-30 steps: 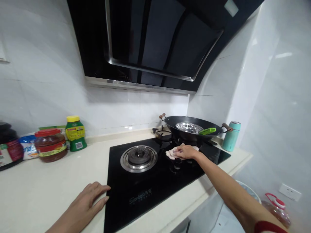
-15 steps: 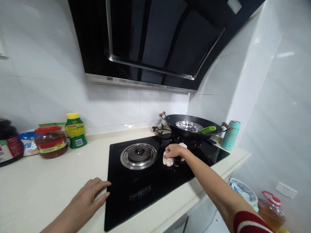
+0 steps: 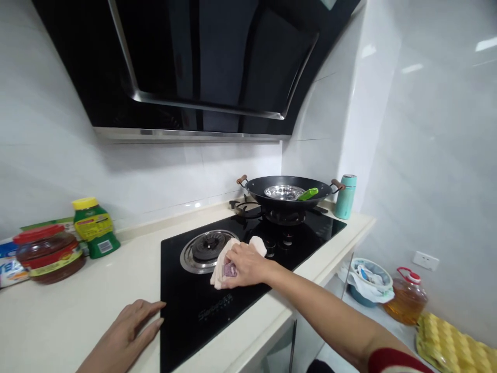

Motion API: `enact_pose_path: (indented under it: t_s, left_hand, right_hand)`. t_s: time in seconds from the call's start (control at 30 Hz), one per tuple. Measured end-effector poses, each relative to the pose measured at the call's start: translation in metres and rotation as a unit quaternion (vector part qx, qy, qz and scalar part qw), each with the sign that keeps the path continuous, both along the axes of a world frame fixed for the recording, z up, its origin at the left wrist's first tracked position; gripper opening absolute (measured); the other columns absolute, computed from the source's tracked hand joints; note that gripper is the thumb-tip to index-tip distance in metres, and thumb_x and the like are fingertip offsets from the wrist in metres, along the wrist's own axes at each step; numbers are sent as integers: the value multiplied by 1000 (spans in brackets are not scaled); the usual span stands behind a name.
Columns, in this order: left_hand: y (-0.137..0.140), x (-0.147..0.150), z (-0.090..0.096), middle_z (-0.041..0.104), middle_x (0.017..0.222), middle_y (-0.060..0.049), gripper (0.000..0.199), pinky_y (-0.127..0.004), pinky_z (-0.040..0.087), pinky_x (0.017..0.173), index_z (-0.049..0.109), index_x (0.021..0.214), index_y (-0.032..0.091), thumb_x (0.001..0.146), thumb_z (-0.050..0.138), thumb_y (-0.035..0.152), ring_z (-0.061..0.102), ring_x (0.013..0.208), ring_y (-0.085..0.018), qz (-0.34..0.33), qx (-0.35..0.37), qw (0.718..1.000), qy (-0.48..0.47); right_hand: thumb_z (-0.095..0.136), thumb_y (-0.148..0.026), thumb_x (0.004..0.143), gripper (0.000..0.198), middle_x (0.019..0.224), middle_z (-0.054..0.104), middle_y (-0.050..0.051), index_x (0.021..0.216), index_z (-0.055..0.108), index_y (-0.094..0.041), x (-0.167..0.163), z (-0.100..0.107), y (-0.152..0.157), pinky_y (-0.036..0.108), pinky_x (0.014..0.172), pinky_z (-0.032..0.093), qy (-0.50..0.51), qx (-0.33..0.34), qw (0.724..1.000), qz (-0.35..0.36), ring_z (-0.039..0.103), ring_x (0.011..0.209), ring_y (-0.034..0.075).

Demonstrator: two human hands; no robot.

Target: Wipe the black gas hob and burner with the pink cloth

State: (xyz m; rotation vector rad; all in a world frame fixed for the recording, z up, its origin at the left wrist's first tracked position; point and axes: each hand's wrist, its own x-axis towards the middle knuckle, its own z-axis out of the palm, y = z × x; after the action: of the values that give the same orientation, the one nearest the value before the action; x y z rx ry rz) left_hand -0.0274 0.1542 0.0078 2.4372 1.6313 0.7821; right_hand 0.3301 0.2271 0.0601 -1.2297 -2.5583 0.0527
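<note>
A squat, red-lidded clear jar (image 3: 50, 258) stands beside a yellow-capped green plastic bottle (image 3: 95, 228); a mint-green cylindrical flask (image 3: 345, 198) stands well apart. A red-capped clear jug (image 3: 407, 299) sits near a yellow bumpy tray (image 3: 456, 344).

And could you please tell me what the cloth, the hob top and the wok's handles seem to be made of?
Cloth: matte fabric, since it bends in folds; fibre unclear. Hob top: probably glass, glossy black with reflections. Wok's handles: perhaps wood, brown and fairly dull, though plastic is possible.
</note>
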Motion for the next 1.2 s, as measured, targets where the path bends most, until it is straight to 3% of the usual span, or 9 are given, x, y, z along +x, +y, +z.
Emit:
enact_pose_path:
  t_s: [0.17,0.23,0.4,0.53,0.67,0.83,0.93,1.07,1.2]
  left_hand:
    - [-2,4,2,70,102,-3,40,-37,58,89,69,117,31,92,54,58,67,100,-24,2,4,1000,-1]
    - [-5,6,5,70,101,-3,39,-36,58,89,70,117,32,91,55,58,68,99,-24,2,3,1000,2]
    - [-9,9,7,69,102,-3,41,-37,57,90,68,121,31,92,53,58,66,100,-23,4,-8,1000,5]
    - [-9,12,5,69,102,-4,41,-38,55,92,68,121,30,94,51,56,64,101,-24,5,-12,1000,-3]
    - [-8,13,3,69,101,-4,39,-38,55,90,70,119,30,94,51,55,64,99,-24,5,-4,1000,-13]
    - [-8,12,3,69,101,-3,38,-39,55,91,70,119,31,94,51,54,65,99,-24,8,-2,1000,-2]
    - [-9,12,6,69,101,-4,38,-39,56,91,69,119,30,95,50,53,66,99,-24,7,-2,1000,6]
    - [-11,13,6,69,101,-4,39,-37,56,90,69,120,30,95,50,54,66,99,-24,8,0,1000,9]
    - [-9,12,1,69,99,-3,40,-37,57,87,69,120,30,94,51,55,66,97,-23,7,12,1000,4]
  right_hand:
    - [69,-63,80,57,108,60,7,121,57,-24,43,-12,-48,42,94,40,73,30,997,19,54,102,25]
    - [69,-54,83,46,104,62,6,116,60,-23,65,-15,-60,38,92,40,97,36,995,8,55,99,23]
    - [68,-31,75,25,94,63,4,96,61,-22,127,-28,-63,35,83,42,150,25,983,-107,56,86,20]
    - [63,-32,74,26,83,61,-1,97,56,-23,159,-25,-48,30,73,44,289,6,938,-189,55,75,17]
    - [55,-40,79,29,87,61,0,102,52,-22,152,-8,-19,31,72,48,378,28,903,-204,58,78,18]
    - [54,-33,80,51,122,61,8,130,47,-22,116,3,25,33,94,45,355,38,913,-198,60,107,21]
    - [48,-36,89,38,111,68,6,124,55,-25,107,1,39,33,87,46,307,-19,931,-197,64,97,21]
    - [45,-51,94,38,91,70,5,118,58,-24,120,-5,30,31,73,45,239,-61,945,-217,65,79,21]
    - [49,-42,93,34,85,66,2,121,54,-24,137,-15,-8,30,72,41,186,-39,957,-219,61,74,20]
